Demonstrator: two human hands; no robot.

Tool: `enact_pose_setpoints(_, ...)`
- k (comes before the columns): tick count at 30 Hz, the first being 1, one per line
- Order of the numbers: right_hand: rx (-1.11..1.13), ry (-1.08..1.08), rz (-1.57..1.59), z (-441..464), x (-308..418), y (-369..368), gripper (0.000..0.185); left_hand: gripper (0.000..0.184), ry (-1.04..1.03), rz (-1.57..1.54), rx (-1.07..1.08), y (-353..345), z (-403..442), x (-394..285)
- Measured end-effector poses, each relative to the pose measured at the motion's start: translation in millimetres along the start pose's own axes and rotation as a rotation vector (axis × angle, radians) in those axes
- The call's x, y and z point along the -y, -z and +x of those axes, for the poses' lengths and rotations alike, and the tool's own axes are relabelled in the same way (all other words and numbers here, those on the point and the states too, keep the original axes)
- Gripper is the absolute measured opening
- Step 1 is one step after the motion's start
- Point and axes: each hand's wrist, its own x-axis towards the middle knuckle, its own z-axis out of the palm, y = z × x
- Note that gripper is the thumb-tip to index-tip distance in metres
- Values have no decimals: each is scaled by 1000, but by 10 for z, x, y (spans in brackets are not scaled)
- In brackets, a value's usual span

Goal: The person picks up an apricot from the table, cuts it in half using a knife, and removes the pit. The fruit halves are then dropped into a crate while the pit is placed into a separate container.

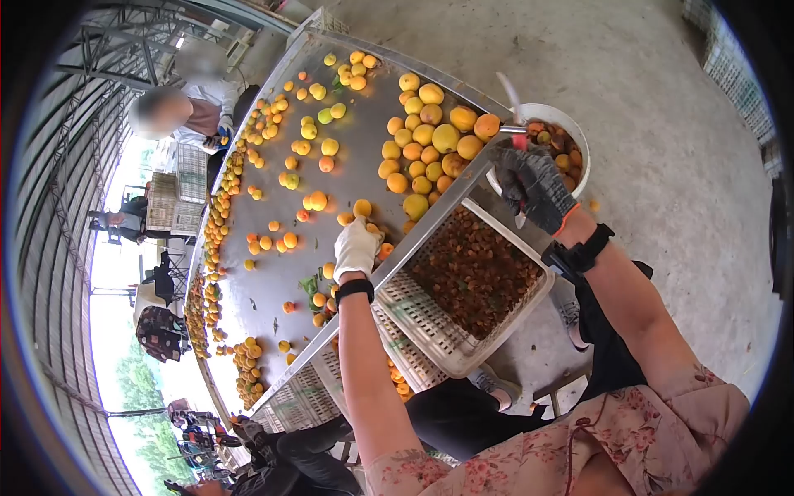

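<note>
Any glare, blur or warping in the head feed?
Head view: fisheye bending with black edges; glare on the metal table; the shed's open side washed out; a co-worker's head blurred; the white-gloved left hand and dark-gloved right hand reasonably clear.

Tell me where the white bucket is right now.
In the head view, the white bucket sits toward the upper right, beside a corner of the metal table, partly hidden by the dark-gloved right hand.

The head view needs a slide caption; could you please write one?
White-gloved left grip among fruit on a metal table; dark-gloved right grip at a white bucket.
</note>
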Motion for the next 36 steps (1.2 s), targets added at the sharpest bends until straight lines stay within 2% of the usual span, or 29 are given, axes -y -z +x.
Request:
enact_pose_setpoints(2,48,10,-48,-51,-42,-102,13,32,-10,-44,-3,5,-73,-13)
enact_pose_setpoints(4,107,129,35,-155,-117,-313,13,28,-94,-598,-267,134,-265,-162)
enact_pose_setpoints(5,80,178,0,-248,-146,-419,12,22,-148,-962,-278,205,-328,-189)
enact_pose_setpoints(6,86,178,7,-271,-197,-433,12,26,-171,-1224,-235,239,-467,-186)
enact_pose_setpoints(8,249,190,-124,-311,-358,-447,12,35,-260,-1624,-87,251,-779,-230)
enact_pose_setpoints(9,210,65,224,-429,-461,-589,12,37,-298,-1771,-50,233,-945,-307)
enact_pose_setpoints(11,296,7,185,-546,-583,-651,13,42,-317,-1989,-32,128,-1197,-368)
enact_pose_setpoints(12,372,-55,139,-619,-622,-693,15,42,-356,-2044,-33,62,-1324,-350)
enact_pose_setpoints(13,368,-91,-167,-745,-645,-680,19,42,-352,-2069,-46,-1,-1401,-335)
enact_pose_setpoints(14,376,-113,-190,-833,-779,-675,19,42,-339,-2101,-66,-60,-1523,-319)
enact_pose_setpoints(16,494,139,-328,-911,-1044,-724,25,42,-333,-2122,-80,-106,-1761,-245)
enact_pose_setpoints(17,505,173,-449,-1028,-1038,-772,28,41,-362,-2119,-65,-109,-1835,-188)
enact_pose_setpoints(18,519,172,-451,-1131,-1051,-823,28,40,-480,-2040,-10,-105,-1930,-117)
enact_pose_setpoints(20,502,171,-719,-1274,-1096,-896,28,39,-372,-2106,-97,-124,-2015,-56)
enact_pose_setpoints(21,489,287,-798,-1304,-1188,-902,28,39,-376,-2114,-100,-137,-2027,-7)
enact_pose_setpoints(22,490,288,-809,-1315,-1283,-900,28,38,-363,-2112,-138,-170,-2025,45)
enact_pose_setpoints(24,431,493,-931,-1329,-1402,-906,27,38,-347,-2126,-176,-260,-1998,151)
enact_pose_setpoints(27,459,420,-974,-1354,-1402,-951,25,41,-422,-2151,-147,-295,-2000,205)
enact_pose_setpoints(30,467,507,-1132,-1372,-1395,-994,24,38,-322,-2121,-199,-296,-2040,184)
enact_pose_setpoints(32,453,502,-1081,-1334,-1485,-1022,23,32,-397,-2020,-174,-307,-2026,231)
enact_pose_setpoints(34,443,504,-1023,-1319,-1520,-1052,22,29,-341,-2036,-227,-314,-2015,178)
enact_pose_setpoints(36,460,178,-698,-1316,-1520,-1124,20,29,-534,-2068,-122,-251,-1962,243)
